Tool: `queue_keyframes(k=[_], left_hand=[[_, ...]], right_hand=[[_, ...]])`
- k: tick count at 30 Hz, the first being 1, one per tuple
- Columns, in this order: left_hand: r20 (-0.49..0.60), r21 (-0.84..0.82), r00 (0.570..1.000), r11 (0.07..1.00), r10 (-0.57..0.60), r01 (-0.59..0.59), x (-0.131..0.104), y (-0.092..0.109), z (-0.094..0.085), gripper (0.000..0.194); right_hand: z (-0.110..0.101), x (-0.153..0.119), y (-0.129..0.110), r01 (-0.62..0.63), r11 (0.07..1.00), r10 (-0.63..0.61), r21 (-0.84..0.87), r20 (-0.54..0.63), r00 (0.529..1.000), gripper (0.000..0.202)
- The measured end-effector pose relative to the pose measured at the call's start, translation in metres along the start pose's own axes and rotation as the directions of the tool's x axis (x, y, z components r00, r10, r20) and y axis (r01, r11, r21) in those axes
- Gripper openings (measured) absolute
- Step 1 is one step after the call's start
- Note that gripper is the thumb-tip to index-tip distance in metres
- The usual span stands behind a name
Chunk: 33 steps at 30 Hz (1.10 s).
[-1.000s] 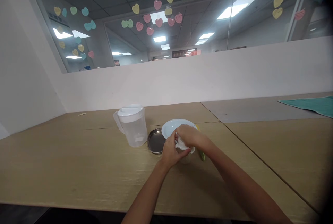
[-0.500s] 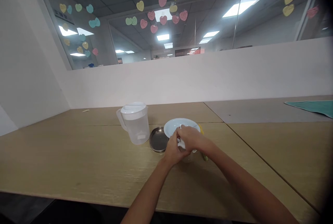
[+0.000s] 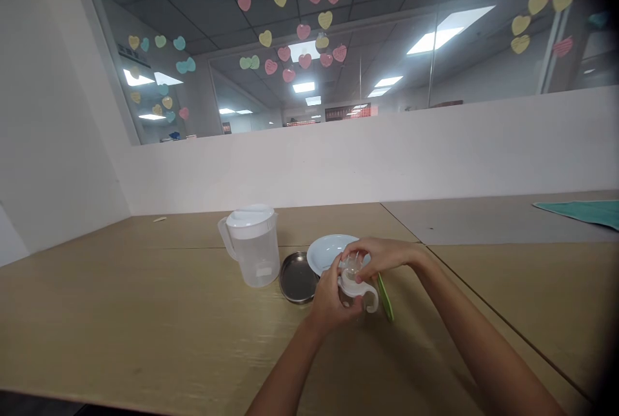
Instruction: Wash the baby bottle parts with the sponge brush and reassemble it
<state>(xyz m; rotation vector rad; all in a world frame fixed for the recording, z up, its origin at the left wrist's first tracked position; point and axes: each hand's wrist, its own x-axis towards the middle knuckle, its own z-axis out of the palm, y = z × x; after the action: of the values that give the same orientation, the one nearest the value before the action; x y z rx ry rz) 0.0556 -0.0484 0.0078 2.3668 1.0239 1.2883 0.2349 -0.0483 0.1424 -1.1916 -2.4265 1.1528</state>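
The left hand (image 3: pixel 331 305) clasps a white plastic holder (image 3: pixel 352 286), its hooked handle pointing right; the right hand (image 3: pixel 387 253) pinches the clear piece (image 3: pixel 353 262) on top, beside the bowl (image 3: pixel 320 253).

A wood-toned table (image 3: pixel 145 319) with dark seams and a grey section at the far right carries a lidded translucent pitcher (image 3: pixel 258 253), a round metal dish (image 3: pixel 294 280) near it, a pale shallow bowl (image 3: pixel 325 249), a teal cloth (image 3: pixel 585 212) and a small pale scrap (image 3: pixel 159 218).
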Motion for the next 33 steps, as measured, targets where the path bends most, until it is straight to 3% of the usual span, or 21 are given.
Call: queue_keyframes(k=[4,9,14,24,33], left_hand=[[0.003,0.006,0.999,0.999,0.048,-0.048,0.0,0.001,-0.001,0.084],[-0.006,0.063,0.999,0.997,0.05,-0.05,0.0,0.003,-0.001,0.08],[-0.006,0.178,0.999,0.983,0.044,-0.042,0.002,0.005,-0.002,0.077],[-0.039,0.2,0.999,0.98,0.02,-0.012,0.0,0.004,0.002,0.081],[-0.039,0.206,0.999,0.978,0.037,-0.029,0.0,0.001,0.004,0.082]], right_hand=[[0.007,0.004,-0.001,-0.076,0.997,0.074,-0.027,-0.057,0.996,0.057],[0.017,0.009,-0.006,-0.115,0.948,0.063,-0.297,-0.18,0.982,0.044],[0.026,0.015,-0.007,-0.142,0.869,0.056,-0.475,-0.192,0.98,0.043],[0.008,0.014,0.007,0.063,0.926,-0.105,-0.372,-0.095,0.99,0.05],[0.004,0.017,0.012,0.072,0.95,-0.097,-0.305,-0.07,0.993,0.052]])
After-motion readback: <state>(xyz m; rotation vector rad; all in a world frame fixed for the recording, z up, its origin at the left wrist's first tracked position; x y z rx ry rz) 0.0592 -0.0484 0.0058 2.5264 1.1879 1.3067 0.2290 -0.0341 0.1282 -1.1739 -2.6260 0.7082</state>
